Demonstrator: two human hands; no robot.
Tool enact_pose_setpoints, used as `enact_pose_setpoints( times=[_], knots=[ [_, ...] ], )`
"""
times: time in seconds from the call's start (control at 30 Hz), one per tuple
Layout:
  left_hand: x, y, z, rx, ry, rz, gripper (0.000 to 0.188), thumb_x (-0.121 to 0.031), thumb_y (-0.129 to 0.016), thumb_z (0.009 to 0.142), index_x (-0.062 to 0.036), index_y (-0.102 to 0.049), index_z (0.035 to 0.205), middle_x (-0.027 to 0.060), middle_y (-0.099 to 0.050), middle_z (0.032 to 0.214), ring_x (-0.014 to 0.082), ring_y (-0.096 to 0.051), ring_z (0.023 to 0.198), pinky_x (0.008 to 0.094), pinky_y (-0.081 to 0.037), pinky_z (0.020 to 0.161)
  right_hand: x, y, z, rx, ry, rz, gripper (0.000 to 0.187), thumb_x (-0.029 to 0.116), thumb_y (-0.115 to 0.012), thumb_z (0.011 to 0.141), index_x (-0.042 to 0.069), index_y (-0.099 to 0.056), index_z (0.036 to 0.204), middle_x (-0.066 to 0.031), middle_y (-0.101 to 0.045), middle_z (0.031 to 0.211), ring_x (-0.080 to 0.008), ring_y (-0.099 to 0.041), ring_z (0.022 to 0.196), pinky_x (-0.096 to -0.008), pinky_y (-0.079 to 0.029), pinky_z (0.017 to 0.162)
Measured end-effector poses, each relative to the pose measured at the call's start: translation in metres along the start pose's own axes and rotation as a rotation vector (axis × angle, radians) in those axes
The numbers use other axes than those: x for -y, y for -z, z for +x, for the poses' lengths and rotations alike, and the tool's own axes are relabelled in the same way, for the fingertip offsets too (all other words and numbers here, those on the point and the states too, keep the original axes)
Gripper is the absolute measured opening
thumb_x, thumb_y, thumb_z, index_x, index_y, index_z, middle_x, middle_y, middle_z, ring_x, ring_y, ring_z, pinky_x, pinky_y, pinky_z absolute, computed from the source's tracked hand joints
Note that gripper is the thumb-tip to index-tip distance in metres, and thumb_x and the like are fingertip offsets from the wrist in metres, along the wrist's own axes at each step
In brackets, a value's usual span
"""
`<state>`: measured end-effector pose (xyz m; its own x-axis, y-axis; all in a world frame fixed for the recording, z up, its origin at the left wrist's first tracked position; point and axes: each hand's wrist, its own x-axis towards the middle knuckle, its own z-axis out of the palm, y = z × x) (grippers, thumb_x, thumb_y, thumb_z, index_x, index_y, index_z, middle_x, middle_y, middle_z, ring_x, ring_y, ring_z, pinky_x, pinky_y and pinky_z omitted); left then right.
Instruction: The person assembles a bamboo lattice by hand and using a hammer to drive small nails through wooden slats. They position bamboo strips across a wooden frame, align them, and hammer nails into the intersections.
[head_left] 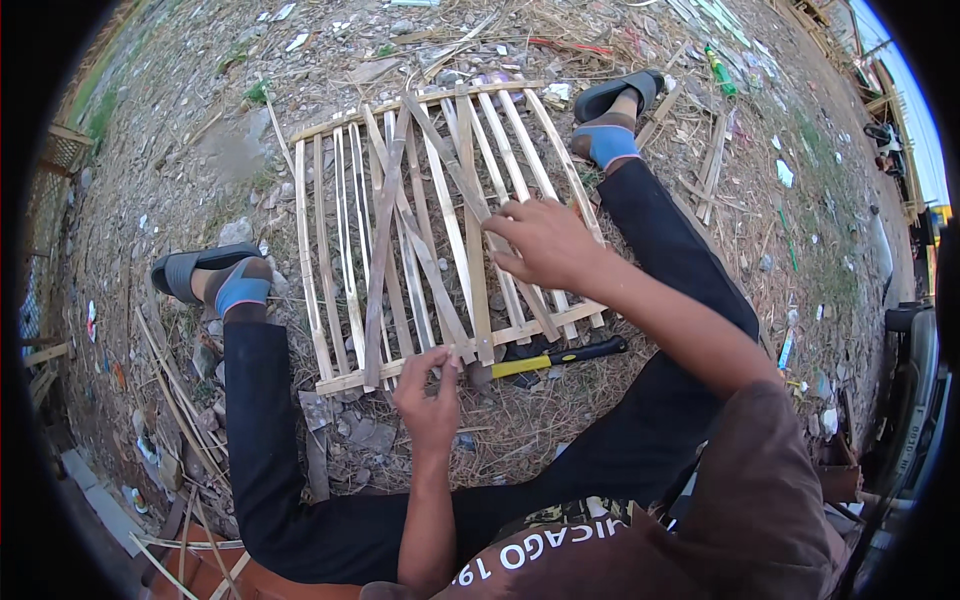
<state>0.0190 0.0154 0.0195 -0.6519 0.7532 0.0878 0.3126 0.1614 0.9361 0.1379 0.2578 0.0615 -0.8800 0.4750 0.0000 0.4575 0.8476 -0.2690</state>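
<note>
A slatted wooden panel (345, 240) lies on the ground between my legs, its pale strips joined to a rail at the far and near ends. Darker flat slats (388, 225) cross it diagonally. Over the panel's right half, my right hand (548, 245) hovers with fingers bent and apart, close to a diagonal slat. My left hand (430, 395) is at the near rail, thumb and forefinger brought close together; whatever may be between them is too small to tell. Just right of it lies a hammer (555, 360) with a yellow and black handle, its head partly hidden.
My legs stretch out either side of the panel, feet in grey sandals (182, 275). Loose sticks (180, 390) lie at the left, and wood scraps (712, 170) at the right. A green bottle (720, 72) rests at far right. Stones and litter cover the dirt.
</note>
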Motion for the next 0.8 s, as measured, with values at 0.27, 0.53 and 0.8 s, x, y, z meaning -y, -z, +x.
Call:
enact_pose_setpoints(
  times=[0.27,0.53,0.8],
  knots=[
    [0.047,0.028,0.083,-0.023,-0.066,0.265,0.014,-0.003,-0.069,0.089,0.0011,-0.069,0.102,0.0121,-0.067,0.092,0.0253,-0.066,0.087,0.0366,-0.05,0.08,0.058,-0.072,-0.096,-0.315,-0.355,0.051,0.053,0.017,-0.065,0.087,0.008,-0.051,0.138,-0.012,-0.057,0.124,-0.0302,-0.052,0.115,-0.0475,-0.036,0.098],
    [0.062,0.03,0.086,0.055,-0.012,0.152,0.014,-0.01,-0.069,0.093,-0.0035,-0.07,0.105,0.0027,-0.066,0.09,0.0116,-0.063,0.088,0.0289,-0.047,0.072,0.039,-0.091,-0.102,-0.356,-0.371,0.014,0.049,0.02,-0.064,0.09,0.014,-0.054,0.137,-0.0092,-0.057,0.122,-0.0284,-0.049,0.12,-0.0522,-0.031,0.103],
    [0.059,0.06,0.097,0.028,0.327,-0.374,0.022,-0.006,-0.068,0.094,-0.0025,-0.064,0.115,-0.0026,-0.061,0.084,0.0048,-0.059,0.077,0.0219,-0.048,0.072,0.04,-0.083,-0.101,-0.286,-0.375,-0.004,0.052,0.027,-0.065,0.091,0.015,-0.052,0.14,-0.0119,-0.053,0.131,-0.0318,-0.044,0.126,-0.0539,-0.028,0.106]
  ],
)
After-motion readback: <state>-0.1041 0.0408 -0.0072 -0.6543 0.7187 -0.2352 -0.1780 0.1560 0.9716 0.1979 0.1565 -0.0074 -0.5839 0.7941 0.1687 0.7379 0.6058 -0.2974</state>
